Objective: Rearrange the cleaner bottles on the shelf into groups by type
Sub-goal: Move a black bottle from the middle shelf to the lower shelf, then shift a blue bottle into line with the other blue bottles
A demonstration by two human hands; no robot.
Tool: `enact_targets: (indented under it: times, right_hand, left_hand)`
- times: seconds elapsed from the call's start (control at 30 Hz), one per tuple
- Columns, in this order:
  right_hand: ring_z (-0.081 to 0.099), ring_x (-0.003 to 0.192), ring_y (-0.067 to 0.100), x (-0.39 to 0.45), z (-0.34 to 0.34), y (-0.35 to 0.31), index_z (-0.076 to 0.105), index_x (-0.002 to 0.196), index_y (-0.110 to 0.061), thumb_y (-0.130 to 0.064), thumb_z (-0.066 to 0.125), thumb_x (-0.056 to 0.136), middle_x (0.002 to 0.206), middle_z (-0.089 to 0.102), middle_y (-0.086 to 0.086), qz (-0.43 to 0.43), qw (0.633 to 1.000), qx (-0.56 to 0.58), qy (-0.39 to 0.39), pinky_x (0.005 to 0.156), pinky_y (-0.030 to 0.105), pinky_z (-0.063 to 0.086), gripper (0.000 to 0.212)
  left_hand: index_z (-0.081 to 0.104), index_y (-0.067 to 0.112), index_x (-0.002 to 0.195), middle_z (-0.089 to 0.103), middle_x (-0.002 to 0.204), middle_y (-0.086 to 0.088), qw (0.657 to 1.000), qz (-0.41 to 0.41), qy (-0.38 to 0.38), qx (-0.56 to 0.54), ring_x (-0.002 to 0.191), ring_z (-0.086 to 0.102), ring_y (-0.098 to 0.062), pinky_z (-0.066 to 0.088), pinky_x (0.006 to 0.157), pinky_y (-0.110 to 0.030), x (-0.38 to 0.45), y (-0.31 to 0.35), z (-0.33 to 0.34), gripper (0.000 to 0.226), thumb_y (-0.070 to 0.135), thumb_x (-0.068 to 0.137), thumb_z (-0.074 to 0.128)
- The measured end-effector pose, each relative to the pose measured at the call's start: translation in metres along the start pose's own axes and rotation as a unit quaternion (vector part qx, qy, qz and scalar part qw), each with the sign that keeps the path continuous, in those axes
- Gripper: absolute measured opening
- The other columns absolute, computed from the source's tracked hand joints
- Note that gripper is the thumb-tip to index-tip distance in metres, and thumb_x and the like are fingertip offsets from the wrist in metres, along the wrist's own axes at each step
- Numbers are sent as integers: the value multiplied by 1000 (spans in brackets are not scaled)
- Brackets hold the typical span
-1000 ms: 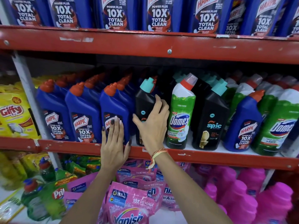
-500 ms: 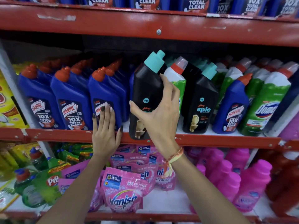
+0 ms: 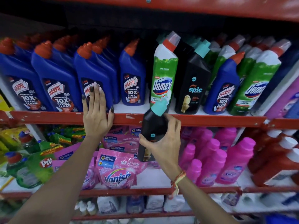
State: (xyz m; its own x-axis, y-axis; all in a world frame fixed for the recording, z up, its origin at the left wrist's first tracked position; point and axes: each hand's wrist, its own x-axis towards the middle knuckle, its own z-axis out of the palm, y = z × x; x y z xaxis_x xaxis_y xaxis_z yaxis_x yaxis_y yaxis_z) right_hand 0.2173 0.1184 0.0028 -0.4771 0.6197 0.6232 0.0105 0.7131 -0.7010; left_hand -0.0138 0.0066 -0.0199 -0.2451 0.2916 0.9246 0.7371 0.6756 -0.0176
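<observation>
My right hand (image 3: 163, 141) grips a black Spic bottle with a teal cap (image 3: 152, 125), held off the red shelf (image 3: 210, 121) and below its front edge. My left hand (image 3: 96, 110) lies flat with fingers spread against a blue Harpic bottle (image 3: 90, 73) at the shelf's front. Blue Harpic bottles (image 3: 53, 75) fill the left of the shelf. To the right stand a green Domex bottle (image 3: 163, 70), another black Spic bottle (image 3: 192, 83), a lone blue Harpic bottle (image 3: 223, 84) and more green Domex bottles (image 3: 255, 81).
Below the red shelf lie pink Vanish pouches (image 3: 116, 170), pink bottles (image 3: 233, 157), red bottles with white caps (image 3: 278, 157) and green Pril bottles (image 3: 32, 165). A bare gap (image 3: 129, 108) shows on the shelf between the Harpic bottles and the Domex bottle.
My right hand has pulled the black Spic bottle out of the row and lowered it in front of the shelf edge. My left hand stays against the Harpic bottle.
</observation>
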Motion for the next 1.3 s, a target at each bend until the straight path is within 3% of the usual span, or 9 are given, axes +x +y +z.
enact_targets:
  times: [0.07,0.2,0.47,0.8,0.93,1.07,1.17,1.23,1.3]
  right_hand:
    - [50,110,15,-9,9,19,44,125,-24,-39,87,56,119,42,-5,20,1000,-18,-5,87,29,50,83]
    - [44,104,12,-28,25,55,45,123,-16,-30,89,55,119,41,2,76,996,-45,-16,84,28,48,82]
    - [53,107,32,-56,43,110,43,115,-10,-26,91,56,118,41,12,155,982,-90,-61,86,46,57,78]
    - [52,112,29,-61,55,124,42,114,-11,-24,92,58,119,40,9,162,978,-88,-98,96,40,51,76]
    - [50,115,27,-59,53,121,41,122,-10,-31,92,59,121,40,6,141,981,-97,-92,97,44,54,85]
    - [45,119,16,-48,41,103,39,134,-19,-59,83,63,123,35,-6,97,992,-56,-60,92,26,52,93]
    - [43,119,6,-37,23,83,42,133,-24,-60,77,70,126,39,-7,59,998,-14,-23,91,3,38,81]
    - [45,119,6,-25,12,69,45,130,-24,-54,73,77,126,42,-7,34,999,16,5,94,0,34,67]
    - [49,118,9,-7,3,53,49,127,-21,-48,67,86,124,46,-4,1,999,40,36,98,8,36,52]
  left_hand:
    - [10,-1,157,18,164,-21,1000,-1,0,-1,155,3,-24,3,126,-49,0,0,0,64,36,107,25]
    - [14,-2,157,22,162,-23,1000,-4,7,3,155,1,-21,2,126,-48,-1,0,0,62,35,107,23]
    - [23,-5,154,25,161,-25,1000,-3,20,10,155,5,-22,2,126,-48,-1,-2,5,61,33,106,25]
    - [27,-5,153,29,159,-26,999,3,39,17,155,8,-23,3,126,-48,-2,-4,8,60,33,107,25]
    - [27,-5,153,29,159,-25,999,7,40,18,155,7,-23,3,126,-48,-3,-4,8,60,33,107,26]
    - [24,-4,154,25,161,-23,999,8,30,15,155,5,-23,4,126,-48,-2,-3,6,60,34,108,24]
    - [23,-4,155,22,162,-23,1000,5,20,18,155,5,-23,4,126,-48,-2,-2,4,60,34,108,24]
    - [21,-4,156,20,162,-24,1000,6,14,18,155,6,-25,4,126,-48,-1,-2,3,61,34,109,24]
    - [19,-4,156,18,163,-24,1000,9,9,18,155,5,-26,3,126,-48,-1,-2,2,61,34,109,24]
